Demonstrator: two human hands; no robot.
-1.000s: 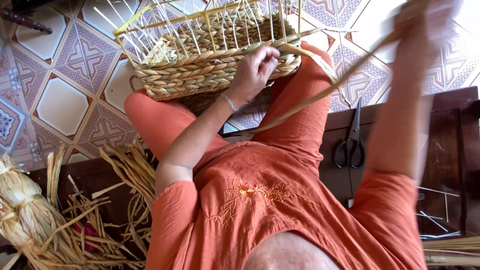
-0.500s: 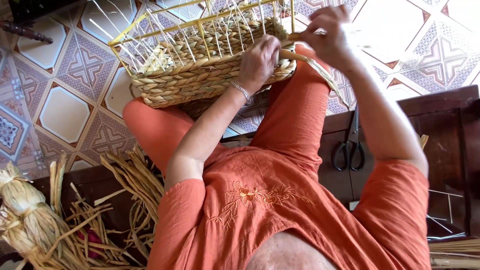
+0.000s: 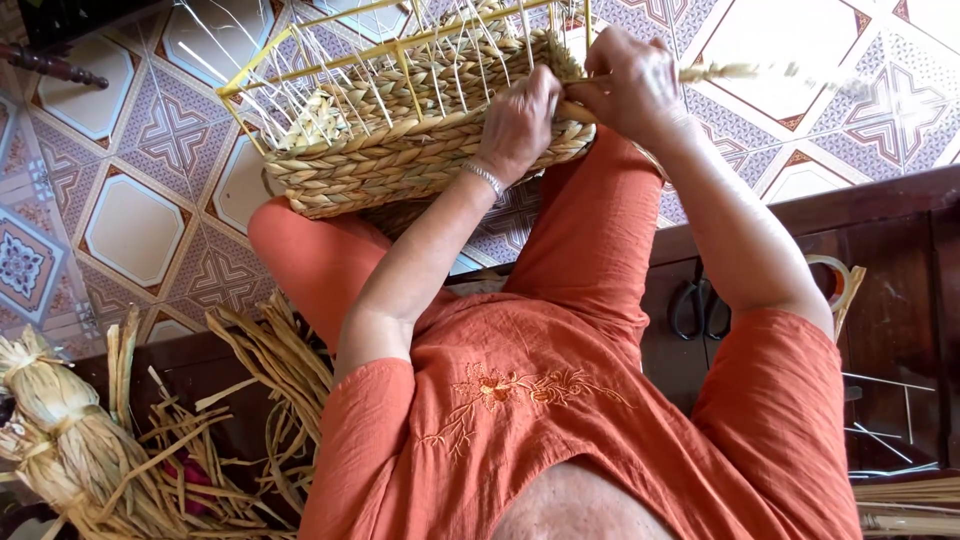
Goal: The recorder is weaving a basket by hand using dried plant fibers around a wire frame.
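Observation:
A half-woven straw basket (image 3: pixel 400 160) with a yellow wire frame and thin upright spokes rests on my knees, in orange trousers. My left hand (image 3: pixel 520 118), with a bracelet at the wrist, grips the woven wall near the basket's right corner, fingers curled over the top row. My right hand (image 3: pixel 630 85) sits right beside it at that corner, pinching a straw strand (image 3: pixel 745 72) that trails off, blurred, to the right. The two hands almost touch.
Black-handled scissors (image 3: pixel 700 305) lie on a dark wooden bench (image 3: pixel 900 260) at the right, with thin wires (image 3: pixel 890 435) nearer me. Bundles of loose straw (image 3: pixel 70 440) are piled at the lower left. A patterned tiled floor (image 3: pixel 130 200) lies below the basket.
My right hand has come down from high at the right, where it pulled the strand taut, to the basket's corner beside my left hand. The left hand stayed on the weave.

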